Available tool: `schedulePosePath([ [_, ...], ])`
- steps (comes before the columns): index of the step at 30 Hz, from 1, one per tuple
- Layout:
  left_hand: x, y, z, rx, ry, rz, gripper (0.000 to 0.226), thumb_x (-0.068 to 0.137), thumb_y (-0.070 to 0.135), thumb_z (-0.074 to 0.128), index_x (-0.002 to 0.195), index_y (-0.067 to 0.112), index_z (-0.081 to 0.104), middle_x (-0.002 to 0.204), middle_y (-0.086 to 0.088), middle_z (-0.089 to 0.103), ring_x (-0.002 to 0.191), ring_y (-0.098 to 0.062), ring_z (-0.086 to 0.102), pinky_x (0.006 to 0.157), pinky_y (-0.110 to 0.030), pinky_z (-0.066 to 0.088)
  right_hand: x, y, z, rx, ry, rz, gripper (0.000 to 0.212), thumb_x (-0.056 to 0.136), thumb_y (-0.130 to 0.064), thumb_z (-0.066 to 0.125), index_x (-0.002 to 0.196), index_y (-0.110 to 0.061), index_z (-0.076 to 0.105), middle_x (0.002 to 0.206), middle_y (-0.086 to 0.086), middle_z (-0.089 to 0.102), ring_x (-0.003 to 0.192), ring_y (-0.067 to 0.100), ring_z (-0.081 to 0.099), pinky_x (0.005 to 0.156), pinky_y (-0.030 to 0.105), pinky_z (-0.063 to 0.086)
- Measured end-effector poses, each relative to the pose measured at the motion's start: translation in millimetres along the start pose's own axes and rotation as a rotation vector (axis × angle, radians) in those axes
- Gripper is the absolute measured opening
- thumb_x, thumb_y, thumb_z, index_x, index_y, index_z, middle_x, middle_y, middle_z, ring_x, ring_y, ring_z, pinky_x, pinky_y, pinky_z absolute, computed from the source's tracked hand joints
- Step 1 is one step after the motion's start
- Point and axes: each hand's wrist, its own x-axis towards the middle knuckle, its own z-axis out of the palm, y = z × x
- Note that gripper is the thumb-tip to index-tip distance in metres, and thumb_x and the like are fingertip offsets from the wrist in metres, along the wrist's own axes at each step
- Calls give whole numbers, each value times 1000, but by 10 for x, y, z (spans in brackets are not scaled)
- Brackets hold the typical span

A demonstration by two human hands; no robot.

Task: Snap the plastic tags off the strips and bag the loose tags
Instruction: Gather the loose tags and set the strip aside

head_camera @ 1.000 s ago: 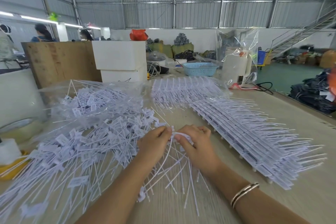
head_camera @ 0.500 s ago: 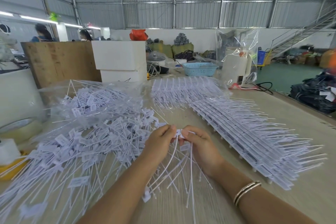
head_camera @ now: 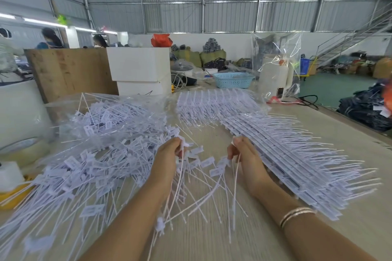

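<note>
Tags: thin white plastic, each a small flat rectangular head with a long, narrow tail. Print on the heads is too blurred to read.

Left hand (head_camera: 169, 155) is curled round a bunch of tags (head_camera: 180, 178), gripped at the head end; tails hang down toward the camera and fan out above the table (head_camera: 212, 243). Right hand (head_camera: 244, 157) is also curled, pinching a smaller bunch (head_camera: 235, 184) near the top, with a few tails dangling below it. Hands are apart, with a clear gap between them, both held above the table.

Loose tags (head_camera: 95, 167) lie in a big messy pile on the left half of the table, heads and tails pointing every way, spreading under the left forearm. Farther back on the left, a clear plastic bag (head_camera: 101, 112) holds more loose tags.

Uncut strips (head_camera: 297, 165) are stacked just right of the right hand: neat rows, tails all sticking out to the right like a comb. More strips (head_camera: 216, 106) lie behind them, toward the far edge.

Gold bracelet (head_camera: 297, 215) on the right wrist. Blue basket (head_camera: 233, 79) and white boxes (head_camera: 140, 70) stand at the far end of the table.
</note>
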Motion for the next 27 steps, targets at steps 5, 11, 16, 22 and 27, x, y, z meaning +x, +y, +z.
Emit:
schedulePosePath([
  [5, -45, -58, 89, 216, -94, 96, 31, 88, 2, 49, 68, 25, 54, 74, 6, 57, 80, -15, 52, 71, -28, 37, -4, 60, 154, -433, 19, 12, 12, 97, -44, 43, 105, -36, 45, 96, -17, 49, 100, 8, 43, 88, 30, 28],
  [11, -187, -62, 152, 520, -131, 418, 38, 89, 1, 45, 95, 39, 43, 90, 16, 48, 90, 26, 26, 84, -26, 19, -172, -92, 207, -535, -54, -230, 27, 84, -64, 34, 98, -50, 53, 112, -28, 46, 117, -4, 33, 99, 27, 16],
  [16, -169, -99, 140, 713, -119, 578, 27, 93, 11, 47, 106, 34, 41, 93, 19, 51, 95, 14, 42, 97, -22, 12, -213, -111, 304, -468, -212, -302, 24, 95, -26, 56, 74, -36, 63, 83, -14, 60, 96, 7, 51, 97, 43, 34],
  [22, -95, -117, 76, 975, 35, 584, 27, 98, 36, 31, 74, 36, 44, 68, 15, 46, 72, -2, 46, 95, -33, 25, -160, -55, 241, -133, -152, -207, 33, 95, -4, 50, 69, -24, 57, 68, -16, 53, 76, 9, 46, 79, 27, 34],
  [27, -91, -147, 122, 879, 3, 512, 24, 96, 38, 43, 74, 32, 49, 66, 13, 49, 73, -3, 48, 86, -29, 22, -180, -68, 258, -159, -263, -116, 18, 85, -37, 64, 68, -30, 67, 74, -8, 58, 81, 12, 53, 81, 33, 39],
])
